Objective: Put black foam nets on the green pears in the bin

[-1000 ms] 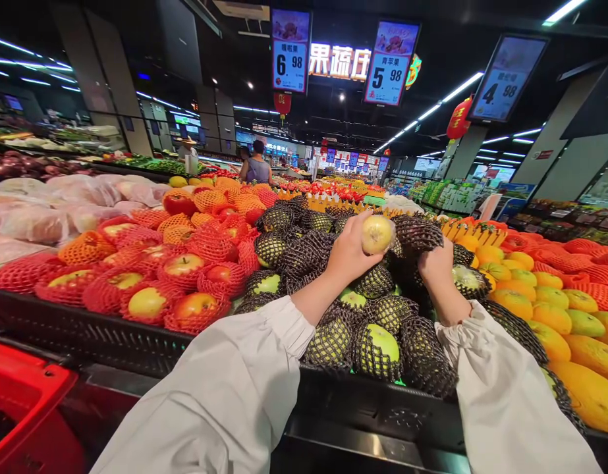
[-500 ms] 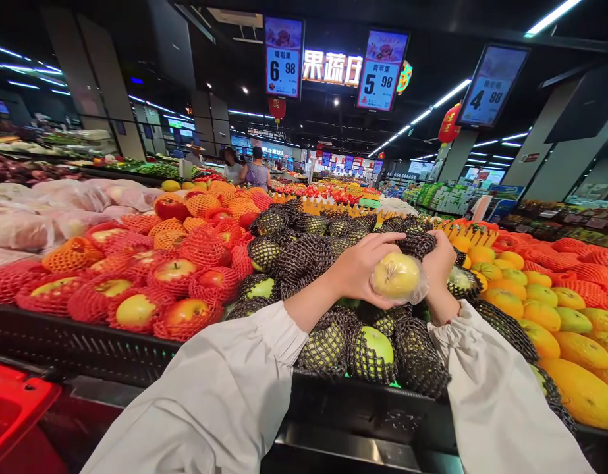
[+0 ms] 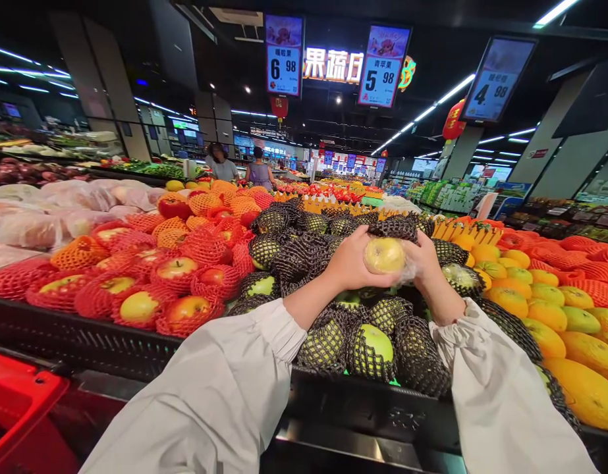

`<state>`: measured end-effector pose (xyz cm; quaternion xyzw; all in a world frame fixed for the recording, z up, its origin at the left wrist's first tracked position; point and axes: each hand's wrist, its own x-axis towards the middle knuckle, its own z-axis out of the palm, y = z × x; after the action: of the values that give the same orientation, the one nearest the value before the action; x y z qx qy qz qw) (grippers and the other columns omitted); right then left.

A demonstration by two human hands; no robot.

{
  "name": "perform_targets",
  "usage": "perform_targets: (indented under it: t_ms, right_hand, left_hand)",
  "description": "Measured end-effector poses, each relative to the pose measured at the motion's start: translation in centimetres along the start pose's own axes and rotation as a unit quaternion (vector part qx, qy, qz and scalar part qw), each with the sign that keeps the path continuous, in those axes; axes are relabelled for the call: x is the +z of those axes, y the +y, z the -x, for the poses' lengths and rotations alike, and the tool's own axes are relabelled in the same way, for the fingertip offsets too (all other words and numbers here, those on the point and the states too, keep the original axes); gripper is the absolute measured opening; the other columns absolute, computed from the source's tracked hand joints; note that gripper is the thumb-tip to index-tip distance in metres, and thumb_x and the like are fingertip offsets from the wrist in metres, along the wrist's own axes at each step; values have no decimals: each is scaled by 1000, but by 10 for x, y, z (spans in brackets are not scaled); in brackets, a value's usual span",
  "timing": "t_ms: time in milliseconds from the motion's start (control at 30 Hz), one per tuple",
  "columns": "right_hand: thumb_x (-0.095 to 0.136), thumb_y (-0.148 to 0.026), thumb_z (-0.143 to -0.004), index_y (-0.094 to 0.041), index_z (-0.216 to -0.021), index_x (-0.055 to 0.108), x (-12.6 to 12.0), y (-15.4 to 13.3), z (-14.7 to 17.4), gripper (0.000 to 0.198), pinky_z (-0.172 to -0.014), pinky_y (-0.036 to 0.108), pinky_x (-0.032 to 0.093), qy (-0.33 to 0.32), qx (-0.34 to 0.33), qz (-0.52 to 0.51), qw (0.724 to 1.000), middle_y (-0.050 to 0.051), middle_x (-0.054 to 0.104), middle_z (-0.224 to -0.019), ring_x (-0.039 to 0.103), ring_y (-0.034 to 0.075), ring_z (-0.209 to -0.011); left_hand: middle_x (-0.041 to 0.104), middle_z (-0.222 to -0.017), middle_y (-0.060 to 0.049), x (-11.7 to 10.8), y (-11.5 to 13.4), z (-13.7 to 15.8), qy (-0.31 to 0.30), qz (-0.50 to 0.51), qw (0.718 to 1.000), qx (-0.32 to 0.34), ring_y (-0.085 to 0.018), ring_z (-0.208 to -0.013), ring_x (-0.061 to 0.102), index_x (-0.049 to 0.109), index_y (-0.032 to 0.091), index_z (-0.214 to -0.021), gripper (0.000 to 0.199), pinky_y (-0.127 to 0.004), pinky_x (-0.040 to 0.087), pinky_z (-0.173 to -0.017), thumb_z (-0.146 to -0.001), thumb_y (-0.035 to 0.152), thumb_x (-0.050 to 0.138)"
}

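In both hands, above the pile of green apples in black foam nets (image 3: 375,345), is a yellowish apple (image 3: 385,255) in clear plastic film. A black foam net (image 3: 395,228) shows at its far side. My left hand (image 3: 352,258) is closed round the apple's left and underside. On the right, my right hand (image 3: 423,260) has its fingers bent round the net and film; its fingertips are partly hidden. Loose film shows between the apple and my right hand.
Apples in red foam nets (image 3: 178,266) lie to the left, and yellow-orange fruit (image 3: 545,315) to the right. A black crate edge (image 3: 353,398) runs along the front. A red basket (image 3: 22,401) stands at lower left. People (image 3: 259,172) stand farther back.
Both hands have drawn together, my right hand moving left onto the apple's side. The apple has shifted slightly left and up, and the net has moved left over its top.
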<state>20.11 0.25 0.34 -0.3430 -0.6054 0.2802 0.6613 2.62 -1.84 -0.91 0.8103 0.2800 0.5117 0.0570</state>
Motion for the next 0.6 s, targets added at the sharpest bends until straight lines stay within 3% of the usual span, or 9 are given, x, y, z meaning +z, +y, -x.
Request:
perform_targets:
  t_ms: [100,267,400,600]
  right_hand:
    - [77,-32,-59,-22,-83,65,2,-5,2,28,-79,35,54,-9,20,-82,996,1,73,-88,65,21,-81]
    - [80,-30,-57,-25,-81,64,0,-9,1,29,-78,33,56,19,28,-155,987,-1,72,-89,67,19,-82]
    - [83,-37,-58,-26,-82,64,-3,-8,1,32,-79,38,58,21,62,-176,982,0,73,-90,68,21,-82]
    - [65,-66,-74,-25,-83,64,-8,-12,1,42,-71,46,60,0,45,-87,995,3,70,-75,68,26,-72]
  left_hand:
    - [61,-122,-15,0,-2,-1,76,-18,995,-69,-31,-113,63,60,16,-111,68,-45,50,-103,-58,50,84]
    - [59,-125,-16,6,-9,-2,129,-52,985,-100,-33,-116,61,56,15,-110,72,-46,49,-105,-59,57,83]
    - [59,-124,-16,7,-9,-1,120,-75,984,-108,-35,-116,62,56,15,-109,73,-47,50,-102,-57,60,82]
    - [57,-131,-13,4,-5,0,75,-63,993,-68,-31,-113,64,58,17,-104,67,-44,53,-100,-56,56,84]
